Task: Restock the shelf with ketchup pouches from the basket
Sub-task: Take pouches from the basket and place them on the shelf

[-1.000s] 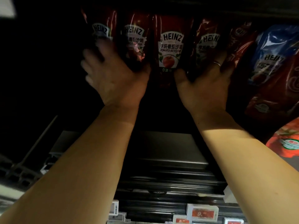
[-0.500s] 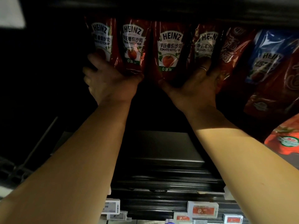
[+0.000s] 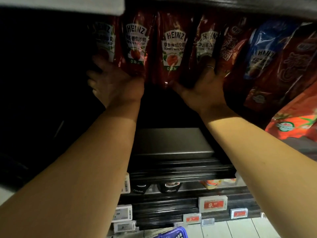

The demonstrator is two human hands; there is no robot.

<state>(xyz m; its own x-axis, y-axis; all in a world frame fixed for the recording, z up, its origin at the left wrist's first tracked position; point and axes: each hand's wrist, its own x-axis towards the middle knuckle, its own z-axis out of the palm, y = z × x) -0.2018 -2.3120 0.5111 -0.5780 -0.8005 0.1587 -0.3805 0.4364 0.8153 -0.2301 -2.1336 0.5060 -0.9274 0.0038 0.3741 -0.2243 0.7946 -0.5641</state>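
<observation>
Ketchup pouches (image 3: 173, 48) stand upright — both hands (image 3: 204, 86) press their bases.

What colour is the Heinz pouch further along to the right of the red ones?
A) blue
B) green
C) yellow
A: the blue Heinz pouch stands on the shelf to the right of the red ketchup pouches that both hands are steadying.

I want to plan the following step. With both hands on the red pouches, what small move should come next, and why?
Probably draw both hands back: the left hand and right hand rest against the upright row of red Heinz ketchup pouches, and the blue plastic basket waits below.
</observation>
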